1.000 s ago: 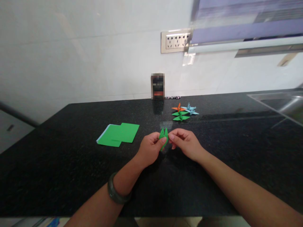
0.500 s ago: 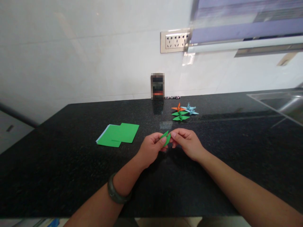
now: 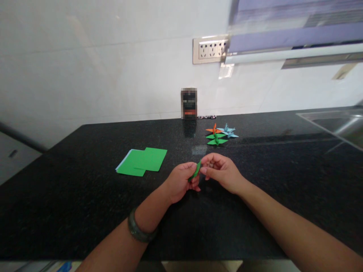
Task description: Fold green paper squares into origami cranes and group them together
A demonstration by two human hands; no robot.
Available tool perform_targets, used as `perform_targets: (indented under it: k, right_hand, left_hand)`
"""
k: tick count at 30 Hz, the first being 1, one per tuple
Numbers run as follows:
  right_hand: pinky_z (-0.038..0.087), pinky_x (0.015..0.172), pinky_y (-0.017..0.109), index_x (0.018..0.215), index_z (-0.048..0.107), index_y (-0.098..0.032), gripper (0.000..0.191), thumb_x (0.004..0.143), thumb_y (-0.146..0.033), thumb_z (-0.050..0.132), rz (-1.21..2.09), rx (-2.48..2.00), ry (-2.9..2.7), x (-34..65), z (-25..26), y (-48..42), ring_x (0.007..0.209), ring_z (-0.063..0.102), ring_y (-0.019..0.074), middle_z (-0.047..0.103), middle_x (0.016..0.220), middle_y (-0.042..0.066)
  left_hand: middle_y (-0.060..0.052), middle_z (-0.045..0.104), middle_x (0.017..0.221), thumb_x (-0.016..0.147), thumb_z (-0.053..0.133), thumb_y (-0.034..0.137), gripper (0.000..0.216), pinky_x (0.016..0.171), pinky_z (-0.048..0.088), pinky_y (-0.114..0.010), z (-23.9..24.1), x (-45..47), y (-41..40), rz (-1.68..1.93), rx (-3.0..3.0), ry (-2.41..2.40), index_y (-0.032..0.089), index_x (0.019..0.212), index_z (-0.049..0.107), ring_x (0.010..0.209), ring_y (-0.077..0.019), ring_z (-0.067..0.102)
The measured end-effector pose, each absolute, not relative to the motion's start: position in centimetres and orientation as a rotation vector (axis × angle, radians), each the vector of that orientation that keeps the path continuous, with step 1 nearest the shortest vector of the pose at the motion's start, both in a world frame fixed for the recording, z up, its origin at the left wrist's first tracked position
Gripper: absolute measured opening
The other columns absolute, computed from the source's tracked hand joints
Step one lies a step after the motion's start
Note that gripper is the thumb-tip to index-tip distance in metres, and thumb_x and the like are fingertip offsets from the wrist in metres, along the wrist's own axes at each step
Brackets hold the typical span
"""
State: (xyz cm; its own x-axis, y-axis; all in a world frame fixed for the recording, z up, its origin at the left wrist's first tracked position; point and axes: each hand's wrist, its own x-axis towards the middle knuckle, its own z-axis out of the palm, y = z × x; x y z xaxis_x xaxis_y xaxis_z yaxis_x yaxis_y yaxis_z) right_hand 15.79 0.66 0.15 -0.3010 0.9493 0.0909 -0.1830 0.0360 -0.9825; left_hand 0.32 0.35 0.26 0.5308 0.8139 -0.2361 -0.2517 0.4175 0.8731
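A small folded piece of green paper [image 3: 195, 173] is pinched between the thumb and fingers of my left hand [image 3: 180, 180], edge-on and slanting up to the right. My right hand [image 3: 222, 170] has its thumb and forefinger at the paper's upper right end; the fingertips close on that edge, and the exact contact is small. Beyond my right hand lie folded paper cranes: green ones [image 3: 217, 140], an orange one [image 3: 214, 129] and light blue ones [image 3: 230, 133]. To the left of my hands is a stack of square green paper sheets [image 3: 150, 160], with pale blue sheets showing at its left edge.
Everything rests on a black speckled countertop [image 3: 93, 196]. Against the white wall leans a blurred dark upright object [image 3: 189, 104], with a beaded strap [image 3: 207, 117] beside it. A metal sink [image 3: 347, 126] is set in at the right. Wall sockets [image 3: 210, 50] sit above.
The folded green paper has turned from showing two spread points to a narrow edge-on view. My left hand has rolled with it and dropped slightly; the right fingers have shifted along its edge.
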Motion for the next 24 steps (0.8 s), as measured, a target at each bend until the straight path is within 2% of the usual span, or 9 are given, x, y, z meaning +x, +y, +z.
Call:
perform_targets:
  k: [9, 14, 20, 24]
  right_hand:
    - [0.043, 0.048, 0.020, 0.085, 0.056, -0.018, 0.026, 0.066, -0.029, 0.071, 1.366, -0.873, -1.418, 16.03, -0.32, 0.74, 0.051, 0.048, 0.0066, 0.052, 0.062, -0.004]
    - [0.038, 0.047, 0.020, 0.091, 0.056, -0.018, 0.027, 0.069, -0.028, 0.068, 1.321, -0.867, -1.490, 16.08, -0.20, 0.66, 0.049, 0.043, 0.0058, 0.045, 0.059, -0.007]
    - [0.034, 0.045, 0.020, 0.081, 0.052, -0.018, 0.025, 0.068, -0.030, 0.069, 1.294, -0.885, -1.486, 15.99, 0.04, 0.58, 0.047, 0.039, 0.0054, 0.041, 0.056, -0.007]
    - [0.036, 0.045, 0.019, 0.082, 0.051, -0.018, 0.024, 0.069, -0.030, 0.068, 1.308, -0.878, -1.477, 15.94, 0.09, 0.56, 0.048, 0.039, 0.0054, 0.041, 0.057, -0.008]
  left_hand:
    - [0.009, 0.031, 0.047, 0.079, 0.054, 0.035, 0.020, 0.040, 0.044, -0.020, 0.33, 0.16, 0.44, 0.659, 0.774, 0.685, 0.016, 0.075, 0.049, 0.037, -0.0042, 0.030]
    - [0.009, 0.029, 0.045, 0.081, 0.052, 0.031, 0.017, 0.040, 0.045, -0.020, 0.54, 0.15, 0.46, 0.643, 0.694, 0.674, 0.016, 0.074, 0.049, 0.036, -0.0041, 0.029]
    - [0.008, 0.030, 0.045, 0.084, 0.049, 0.027, 0.015, 0.041, 0.046, -0.020, 0.67, 0.08, 0.50, 0.640, 0.632, 0.666, 0.015, 0.075, 0.051, 0.036, -0.0043, 0.030]
    - [0.008, 0.030, 0.045, 0.087, 0.043, 0.024, 0.018, 0.041, 0.046, -0.020, 0.83, 0.14, 0.48, 0.655, 0.604, 0.681, 0.015, 0.074, 0.051, 0.036, -0.0046, 0.030]
